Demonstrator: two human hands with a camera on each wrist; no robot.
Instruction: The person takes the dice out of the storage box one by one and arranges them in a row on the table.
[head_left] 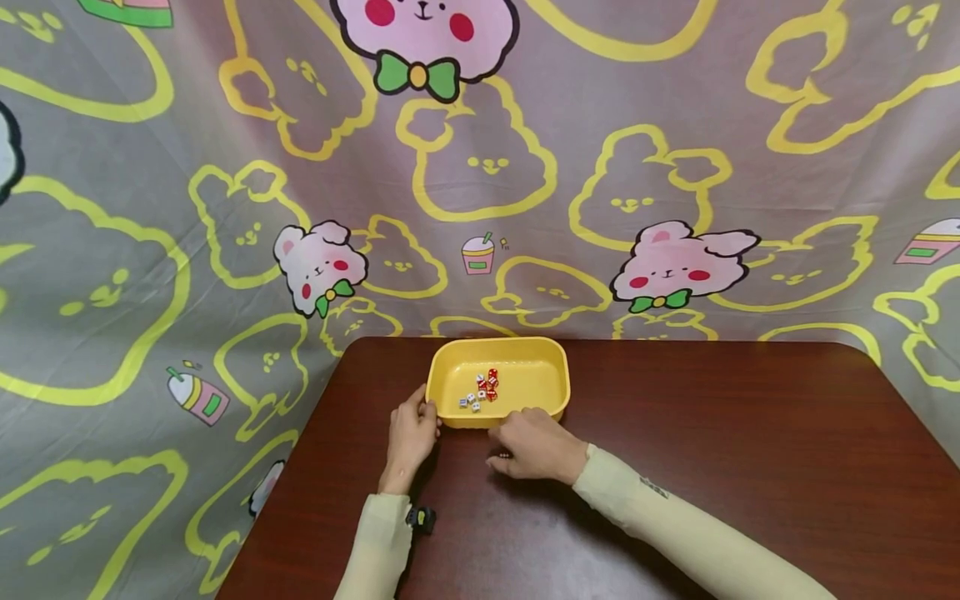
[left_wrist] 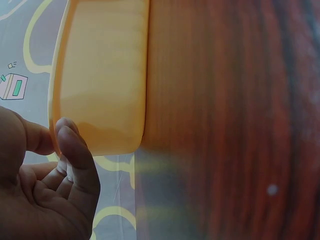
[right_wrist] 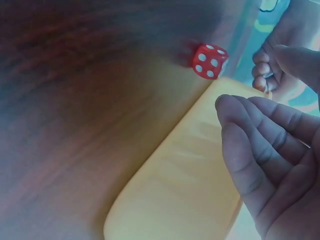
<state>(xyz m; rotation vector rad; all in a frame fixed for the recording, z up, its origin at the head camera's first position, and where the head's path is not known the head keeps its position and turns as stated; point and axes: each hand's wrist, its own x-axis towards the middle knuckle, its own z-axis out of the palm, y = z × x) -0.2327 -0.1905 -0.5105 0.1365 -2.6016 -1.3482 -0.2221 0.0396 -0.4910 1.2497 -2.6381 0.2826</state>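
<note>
Head view: yellow tray (head_left: 542, 390) on the dark wooden table (head_left: 712, 433); red dice (head_left: 492, 375) and white dice (head_left: 472, 398) sit inside, clustered off centre toward its 9 o'clock. At the tray's 8 o'clock corner my left hand (head_left: 412, 433) pinches the rim between thumb and finger, confirmed by left wrist view. My right hand (head_left: 536, 446), at the tray's 5 o'clock, is part open, fingers gently bent. Right wrist view: a lone red die (right_wrist: 207, 62) outside the tray, at 11 o'clock from my fingertips and apart from them.
</note>
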